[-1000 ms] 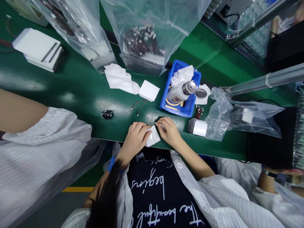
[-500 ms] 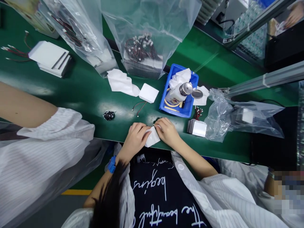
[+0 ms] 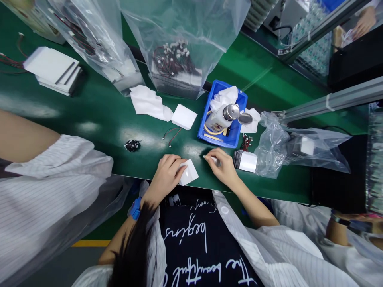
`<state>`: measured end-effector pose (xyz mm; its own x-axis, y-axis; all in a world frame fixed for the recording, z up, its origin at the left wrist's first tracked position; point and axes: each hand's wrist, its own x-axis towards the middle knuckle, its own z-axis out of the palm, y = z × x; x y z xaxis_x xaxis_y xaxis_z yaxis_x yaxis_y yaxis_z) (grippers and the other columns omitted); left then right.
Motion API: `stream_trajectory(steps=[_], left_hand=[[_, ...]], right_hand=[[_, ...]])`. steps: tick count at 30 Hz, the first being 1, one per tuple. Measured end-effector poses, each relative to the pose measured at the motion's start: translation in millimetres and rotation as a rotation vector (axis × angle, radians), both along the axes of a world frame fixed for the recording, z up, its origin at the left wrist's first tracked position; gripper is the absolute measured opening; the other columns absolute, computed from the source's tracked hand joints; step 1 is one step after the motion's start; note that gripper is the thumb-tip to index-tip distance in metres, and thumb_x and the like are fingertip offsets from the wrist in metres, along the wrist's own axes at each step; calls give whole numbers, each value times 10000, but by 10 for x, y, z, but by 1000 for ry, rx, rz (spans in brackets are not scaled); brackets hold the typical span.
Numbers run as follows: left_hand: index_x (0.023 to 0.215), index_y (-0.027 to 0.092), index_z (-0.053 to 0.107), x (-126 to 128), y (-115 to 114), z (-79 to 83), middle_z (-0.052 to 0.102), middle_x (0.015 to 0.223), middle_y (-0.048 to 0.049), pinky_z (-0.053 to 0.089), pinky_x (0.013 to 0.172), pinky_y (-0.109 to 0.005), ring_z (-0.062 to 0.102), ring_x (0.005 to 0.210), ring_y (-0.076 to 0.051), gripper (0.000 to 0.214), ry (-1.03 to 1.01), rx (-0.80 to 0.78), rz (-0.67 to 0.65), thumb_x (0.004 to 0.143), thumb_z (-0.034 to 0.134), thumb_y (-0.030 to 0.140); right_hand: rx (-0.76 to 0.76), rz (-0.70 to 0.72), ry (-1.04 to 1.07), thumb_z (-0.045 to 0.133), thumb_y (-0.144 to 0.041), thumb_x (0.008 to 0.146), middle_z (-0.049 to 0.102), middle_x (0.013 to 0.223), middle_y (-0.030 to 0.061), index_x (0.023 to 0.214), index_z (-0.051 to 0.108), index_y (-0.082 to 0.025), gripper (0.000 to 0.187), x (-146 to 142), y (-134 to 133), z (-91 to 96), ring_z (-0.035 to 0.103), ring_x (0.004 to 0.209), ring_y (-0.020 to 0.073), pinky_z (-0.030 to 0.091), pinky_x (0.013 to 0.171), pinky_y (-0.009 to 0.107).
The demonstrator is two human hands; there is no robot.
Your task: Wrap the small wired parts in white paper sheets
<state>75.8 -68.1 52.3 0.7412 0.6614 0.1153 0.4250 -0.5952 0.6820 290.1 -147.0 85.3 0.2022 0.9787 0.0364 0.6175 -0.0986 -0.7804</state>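
My left hand (image 3: 169, 173) grips a flat white battery (image 3: 189, 173) by its left side, over the table's front edge. Its face is glossy, and the fingers hide part of it. To the right, apart from the battery, my right hand (image 3: 222, 166) is closed in a pinch on a small white piece (image 3: 214, 160), perhaps tissue; most of it is hidden by the fingers. Another white battery (image 3: 184, 116) lies farther back, with a red and black lead (image 3: 174, 134) in front of it. Close to my right hand stands a row of batteries (image 3: 245, 161) with wires.
A blue bin (image 3: 203, 140) holds a pump bottle (image 3: 220, 119) and tissue. Clear bags (image 3: 179, 28) of wired parts stand behind. A black coil (image 3: 132, 145) and a battery stack (image 3: 50, 65) lie left, near a co-worker's arm (image 3: 24, 135). A metal rail (image 3: 335, 99) crosses at right.
My right hand has moved right, off the battery, with the small white piece in its pinch. My left hand still holds the battery. The whole view has shifted slightly.
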Motion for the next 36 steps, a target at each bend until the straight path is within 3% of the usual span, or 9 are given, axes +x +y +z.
stream_trajectory(steps=[5, 11, 15, 19, 27, 29, 33, 36], left_hand=[[1072, 160, 640, 7, -1, -17, 625, 1004, -82, 451, 882, -380, 531, 981, -239, 192, -6, 19, -2, 981, 503, 259], [1071, 155, 637, 0, 3, -26, 619, 1006, -82, 448, 886, -373, 528, 976, -236, 189, -7, 40, -11, 980, 504, 254], [1063, 152, 640, 0, 5, -30, 622, 1001, -85, 454, 879, -380, 534, 976, -241, 191, -10, 38, -10, 978, 506, 256], [1067, 158, 640, 1, 1, -30, 622, 1008, -87, 456, 879, -386, 535, 987, -245, 197, -9, 45, -12, 978, 502, 267], [1063, 164, 641, 0, 1, -42, 622, 1010, -89, 456, 874, -393, 532, 990, -249, 204, -3, 29, -15, 981, 489, 272], [1062, 164, 640, -2, 4, -41, 621, 1013, -88, 457, 879, -394, 532, 990, -247, 200, -5, 20, -17, 980, 490, 268], [1061, 157, 636, -3, 7, -34, 620, 1015, -86, 456, 890, -395, 530, 995, -245, 192, -6, 12, -17, 979, 497, 261], [1063, 162, 639, -2, 2, -31, 624, 1016, -86, 462, 885, -395, 533, 994, -245, 194, -12, 9, -10, 977, 500, 265]], right_hand=[[-32, 225, -43, 515, -200, 974, 654, 913, 71, 970, 624, -187, 110, -178, -335, -14, 588, 863, 196, 491, 791, 360], [-75, 379, -301, 437, -185, 999, 656, 919, 100, 982, 612, -160, 178, -218, -415, -44, 535, 851, 220, 439, 735, 373], [-83, 365, -218, 442, -190, 1000, 657, 950, 90, 989, 603, -174, 162, -181, -395, -31, 540, 872, 212, 446, 764, 367], [-77, 369, -310, 419, -198, 1008, 656, 940, 98, 975, 601, -163, 188, -216, -399, -39, 526, 851, 218, 421, 729, 369], [-93, 386, -293, 411, -193, 1006, 651, 939, 96, 977, 598, -173, 191, -206, -433, -32, 537, 859, 214, 430, 745, 368], [-105, 395, -225, 420, -186, 1003, 645, 915, 85, 972, 598, -177, 181, -161, -465, -5, 546, 849, 207, 447, 746, 363], [-43, 247, 20, 472, -199, 993, 618, 923, 70, 982, 594, -187, 123, -100, -438, -12, 591, 861, 183, 502, 755, 337], [4, 253, -29, 470, -211, 996, 626, 934, 73, 983, 601, -195, 132, -174, -317, -82, 583, 874, 192, 503, 783, 355]])
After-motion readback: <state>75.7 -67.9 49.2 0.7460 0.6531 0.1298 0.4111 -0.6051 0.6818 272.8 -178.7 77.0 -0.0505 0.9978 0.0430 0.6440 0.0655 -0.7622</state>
